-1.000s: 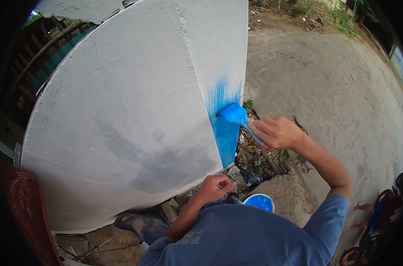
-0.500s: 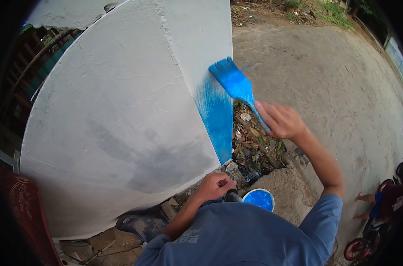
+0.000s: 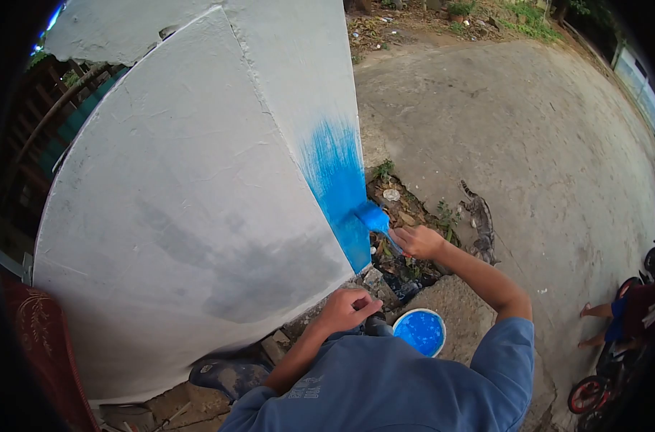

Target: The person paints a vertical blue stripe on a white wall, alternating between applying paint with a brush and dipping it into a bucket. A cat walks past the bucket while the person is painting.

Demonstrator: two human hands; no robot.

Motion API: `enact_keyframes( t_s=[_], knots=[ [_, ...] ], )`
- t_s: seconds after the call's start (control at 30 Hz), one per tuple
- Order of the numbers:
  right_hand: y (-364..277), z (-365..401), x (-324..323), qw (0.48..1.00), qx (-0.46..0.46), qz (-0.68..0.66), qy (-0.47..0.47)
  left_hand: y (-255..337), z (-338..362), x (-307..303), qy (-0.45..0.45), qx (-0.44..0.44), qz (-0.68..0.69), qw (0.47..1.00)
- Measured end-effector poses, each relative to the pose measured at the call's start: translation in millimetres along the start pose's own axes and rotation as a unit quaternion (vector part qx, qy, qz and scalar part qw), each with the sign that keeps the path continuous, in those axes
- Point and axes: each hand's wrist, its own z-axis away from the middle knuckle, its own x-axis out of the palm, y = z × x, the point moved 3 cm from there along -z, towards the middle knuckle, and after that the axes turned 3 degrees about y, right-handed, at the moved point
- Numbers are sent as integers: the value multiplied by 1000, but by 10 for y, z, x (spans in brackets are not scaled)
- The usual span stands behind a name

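My right hand (image 3: 417, 241) is closed around the handle of a wide paintbrush (image 3: 374, 217) covered in blue paint. Its bristles press against the narrow face of the white wall (image 3: 298, 79), inside a wet blue patch (image 3: 334, 180) with streaky upper edges. Lower down, my left hand (image 3: 350, 309) rests near my knee with fingers curled together, and nothing shows in it. Just right of that hand stands a round tub of blue paint (image 3: 419, 333) with a pale rim.
Leaves and rubble (image 3: 406, 212) line the wall's base. On the concrete ground (image 3: 558, 144) lies a striped cat (image 3: 480, 223). At the far right are a person (image 3: 633, 313) and a motorbike (image 3: 586, 394). A dark red patterned cloth (image 3: 43, 338) is at left.
My right hand has brought the brush down from above the patch onto its lower part. Blue streaks now reach higher up the wall. The cat has come into view. My left hand stays put.
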Motion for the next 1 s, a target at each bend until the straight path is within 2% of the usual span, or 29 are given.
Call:
enact_keyframes(
  t_s=[0.1, 0.17, 0.23, 0.3, 0.43, 0.5, 0.53, 0.6, 0.63, 0.7, 0.83, 0.9, 1.0],
  knots=[
    [-29, -12, 44, 999, -25, -3, -36, -12, 25, 12, -1, 1, -7, 1000],
    [56, -96, -51, 1000, -21, 2, -19, -1, 31, 3, 1, -1, -8, 1000],
    [191, -231, -272, 1000, -18, 4, -4, 12, 42, -16, 3, -4, -6, 1000],
    [348, -384, -600, 998, -22, 48, 39, 4, 48, -37, -20, -43, -13, 999],
    [376, -510, -1313, 996, -38, 74, 44, -5, 56, -69, -9, -39, -4, 999],
    [363, -526, -1657, 989, -29, 106, 104, -39, 50, -75, -16, -44, -2, 999],
    [354, -549, -1812, 989, -29, 105, 101, -45, 44, -69, -16, -45, 0, 999],
    [305, -599, -2170, 959, -42, 173, 221, -56, 24, -51, -29, -55, 7, 998],
    [296, -626, -2297, 960, -41, 173, 218, -56, 6, -42, -31, -55, 9, 998],
    [261, -660, -2528, 921, -43, 227, 314, -47, -27, -34, -40, -40, 1, 998],
    [216, -807, -2567, 902, -44, 219, 369, -46, -72, -31, -43, -29, 1, 999],
    [236, -857, -2311, 942, -17, 169, 290, -23, -73, -45, -42, -36, 4, 998],
    [231, -753, -1736, 959, 2, 118, 258, -27, -48, -83, -31, -33, 4, 999]
  ],
)
